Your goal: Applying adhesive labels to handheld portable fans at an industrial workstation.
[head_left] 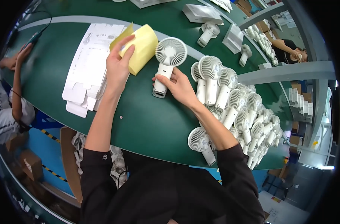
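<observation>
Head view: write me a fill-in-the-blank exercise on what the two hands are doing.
1. The left hand holds a ____ sheet.
2. The right hand grips a white fan by its ____.
3. The pile of fans lies to the person's ____.
4. The flat cartons lie on a ____ belt.

Missing words: yellow; handle; right; green

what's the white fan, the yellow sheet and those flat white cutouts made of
Fan under the right hand: looks like matte white moulded plastic, smooth with a slotted grille. Yellow sheet in the left hand: probably thin paper or backing, since it curls. Flat cutouts: likely white cardboard, die-cut with flaps.
</observation>
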Tool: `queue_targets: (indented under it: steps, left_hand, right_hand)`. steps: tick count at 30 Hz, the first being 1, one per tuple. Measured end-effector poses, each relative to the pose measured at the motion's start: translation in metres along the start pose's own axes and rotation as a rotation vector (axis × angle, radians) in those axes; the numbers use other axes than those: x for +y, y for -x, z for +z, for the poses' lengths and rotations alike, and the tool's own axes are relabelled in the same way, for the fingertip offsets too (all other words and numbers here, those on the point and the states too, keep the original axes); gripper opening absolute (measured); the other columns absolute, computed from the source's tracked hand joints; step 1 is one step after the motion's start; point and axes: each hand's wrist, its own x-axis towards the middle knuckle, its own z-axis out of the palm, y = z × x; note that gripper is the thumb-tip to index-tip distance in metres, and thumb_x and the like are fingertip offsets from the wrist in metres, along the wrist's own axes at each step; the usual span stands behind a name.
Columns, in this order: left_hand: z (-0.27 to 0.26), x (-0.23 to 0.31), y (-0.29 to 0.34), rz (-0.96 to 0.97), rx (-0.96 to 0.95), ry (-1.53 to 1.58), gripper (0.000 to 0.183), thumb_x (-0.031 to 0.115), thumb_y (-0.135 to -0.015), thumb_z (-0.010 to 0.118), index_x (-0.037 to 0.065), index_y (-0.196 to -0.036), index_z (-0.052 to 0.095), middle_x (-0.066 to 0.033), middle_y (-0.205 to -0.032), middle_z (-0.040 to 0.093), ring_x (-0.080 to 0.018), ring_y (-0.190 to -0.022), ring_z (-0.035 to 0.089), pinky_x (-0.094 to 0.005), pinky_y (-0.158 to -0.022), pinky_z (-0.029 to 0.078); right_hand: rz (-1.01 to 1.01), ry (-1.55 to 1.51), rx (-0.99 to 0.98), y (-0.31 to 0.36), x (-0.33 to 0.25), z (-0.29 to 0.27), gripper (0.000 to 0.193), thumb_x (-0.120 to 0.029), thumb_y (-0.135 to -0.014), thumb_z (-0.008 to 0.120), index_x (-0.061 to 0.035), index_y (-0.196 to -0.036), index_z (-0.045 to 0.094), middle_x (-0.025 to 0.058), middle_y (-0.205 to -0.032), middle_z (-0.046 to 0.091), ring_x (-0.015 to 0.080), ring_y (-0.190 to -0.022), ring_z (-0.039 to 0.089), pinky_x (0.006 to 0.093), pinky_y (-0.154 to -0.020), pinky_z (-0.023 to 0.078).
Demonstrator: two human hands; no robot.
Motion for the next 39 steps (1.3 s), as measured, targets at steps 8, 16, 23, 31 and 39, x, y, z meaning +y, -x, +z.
queue_targets:
  steps: [8, 16, 23, 31, 39]
  left_hand:
    - [-0.003, -0.002, 0.000, 0.087, -0.095, -0.108, 0.032, 0.017, -0.100, 0.067, 0.007, -0.130, 0.067, -0.0043, -0.116, 0.070, -0.0081, -0.095, 0.064, -0.0232, -0.081, 0.052]
    - [0.001, 0.010, 0.010, 0.080, -0.276, -0.130, 0.033, 0.018, -0.099, 0.069, 0.008, -0.129, 0.067, -0.0062, -0.121, 0.070, -0.0139, -0.104, 0.066, -0.0282, -0.091, 0.054]
    - [-0.005, 0.010, 0.009, 0.058, -0.533, -0.268, 0.047, 0.006, -0.100, 0.062, 0.004, -0.145, 0.052, -0.0085, -0.142, 0.059, -0.0153, -0.120, 0.061, -0.0306, -0.104, 0.049]
    - [0.001, 0.010, 0.015, 0.203, -0.500, -0.315, 0.069, -0.002, -0.093, 0.061, 0.011, -0.157, 0.038, -0.0149, -0.135, 0.060, -0.0269, -0.105, 0.066, -0.0350, -0.093, 0.052]
    - [0.007, 0.003, 0.017, 0.264, -0.418, -0.306, 0.058, 0.006, -0.096, 0.066, 0.009, -0.150, 0.044, -0.0148, -0.130, 0.065, -0.0303, -0.108, 0.069, -0.0362, -0.096, 0.052]
  right_hand:
    - [0.167, 0.432, 0.031, 0.049, -0.002, 0.000, 0.044, -0.038, -0.096, 0.074, 0.0047, -0.097, 0.061, 0.0131, -0.075, 0.072, 0.0195, -0.070, 0.072, 0.0317, -0.064, 0.056]
    - [-0.198, 0.899, 0.018, 0.049, -0.040, 0.001, 0.030, -0.029, -0.090, 0.078, -0.0012, -0.087, 0.066, 0.0101, -0.070, 0.064, 0.0291, -0.061, 0.063, 0.0409, -0.056, 0.050]
    - [-0.895, 0.897, 0.106, -0.008, -0.069, 0.002, 0.022, -0.008, -0.085, 0.077, -0.0048, -0.105, 0.069, 0.0107, -0.105, 0.062, 0.0302, -0.097, 0.059, 0.0430, -0.086, 0.046]
    - [-0.839, 0.897, -0.122, -0.041, -0.069, 0.000, 0.019, -0.014, -0.086, 0.076, -0.0038, -0.101, 0.071, 0.0075, -0.103, 0.068, 0.0288, -0.093, 0.063, 0.0396, -0.088, 0.047]
    - [-0.838, 0.763, 0.090, -0.051, -0.061, -0.004, 0.015, -0.010, -0.084, 0.076, -0.0046, -0.098, 0.073, 0.0059, -0.098, 0.069, 0.0262, -0.088, 0.065, 0.0390, -0.083, 0.049]
